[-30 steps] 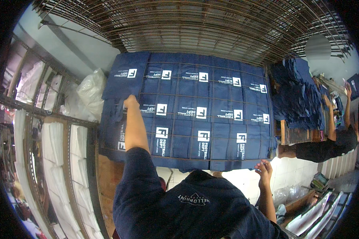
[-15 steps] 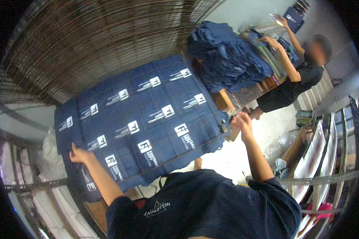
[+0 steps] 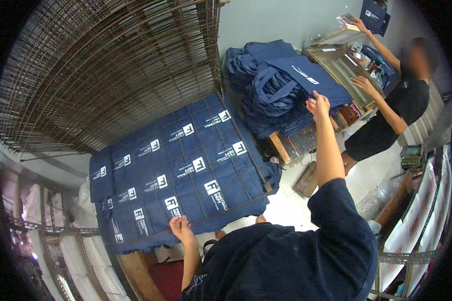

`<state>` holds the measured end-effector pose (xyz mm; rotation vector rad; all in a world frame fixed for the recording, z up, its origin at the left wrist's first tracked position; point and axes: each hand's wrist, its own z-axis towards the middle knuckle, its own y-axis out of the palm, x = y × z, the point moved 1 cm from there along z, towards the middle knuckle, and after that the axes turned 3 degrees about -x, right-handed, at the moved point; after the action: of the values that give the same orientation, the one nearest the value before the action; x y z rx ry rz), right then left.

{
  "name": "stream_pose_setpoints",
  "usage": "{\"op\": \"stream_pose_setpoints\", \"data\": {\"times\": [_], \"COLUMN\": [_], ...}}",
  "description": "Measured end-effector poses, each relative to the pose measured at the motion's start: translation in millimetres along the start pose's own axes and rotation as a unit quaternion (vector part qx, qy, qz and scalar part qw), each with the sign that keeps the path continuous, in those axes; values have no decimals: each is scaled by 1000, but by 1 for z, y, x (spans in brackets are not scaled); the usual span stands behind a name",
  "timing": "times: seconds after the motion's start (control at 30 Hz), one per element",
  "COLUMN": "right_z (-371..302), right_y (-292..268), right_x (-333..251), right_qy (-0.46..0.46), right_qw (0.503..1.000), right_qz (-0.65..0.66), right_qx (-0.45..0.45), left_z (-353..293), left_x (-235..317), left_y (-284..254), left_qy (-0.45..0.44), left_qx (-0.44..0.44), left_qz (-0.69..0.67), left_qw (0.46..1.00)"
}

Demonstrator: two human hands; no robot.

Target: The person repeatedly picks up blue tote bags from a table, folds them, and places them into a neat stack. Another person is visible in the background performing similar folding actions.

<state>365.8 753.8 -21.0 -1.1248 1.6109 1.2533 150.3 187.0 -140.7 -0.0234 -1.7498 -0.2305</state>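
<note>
My left hand (image 3: 182,230), fingers apart and slightly bent, hovers at the near edge of a wire drying rack (image 3: 258,170). It holds nothing I can see. Navy cloth bags (image 3: 186,145) with white prints lie in overlapping rows on the rack. Stretched forward to the right, my right hand (image 3: 318,106) is open beside a heap of navy bags (image 3: 266,95). Nearest to it is a navy bag with a white print (image 3: 306,75), lying flat on top of the heap; whether my fingers touch it I cannot tell.
A co-worker (image 3: 407,100) stands at the right, one hand on a raised screen frame (image 3: 341,34) above a printing table (image 3: 331,55). Stacked wire racks (image 3: 110,65) hang over the far left. A wooden box (image 3: 306,180) is on the tiled floor; metal shelving (image 3: 412,256) stands at the right.
My right hand has reached forward to the bag heap. My left hand has shifted from the rack's left side to its near edge. A printed bag now shows on the heap.
</note>
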Motion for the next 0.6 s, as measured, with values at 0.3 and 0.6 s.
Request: {"op": "stream_pose_setpoints", "data": {"times": [0.3, 0.6], "right_z": [61, -2], "right_y": [4, -65], "right_x": [10, 8], "right_qy": [15, 113], "right_qw": [996, 958], "right_qz": [79, 221], "right_qx": [32, -144], "left_z": [-43, -67], "left_x": [13, 25], "left_y": [54, 95], "left_qy": [27, -16], "left_qx": [-40, -152], "left_qz": [27, 41], "left_qw": [998, 987]}}
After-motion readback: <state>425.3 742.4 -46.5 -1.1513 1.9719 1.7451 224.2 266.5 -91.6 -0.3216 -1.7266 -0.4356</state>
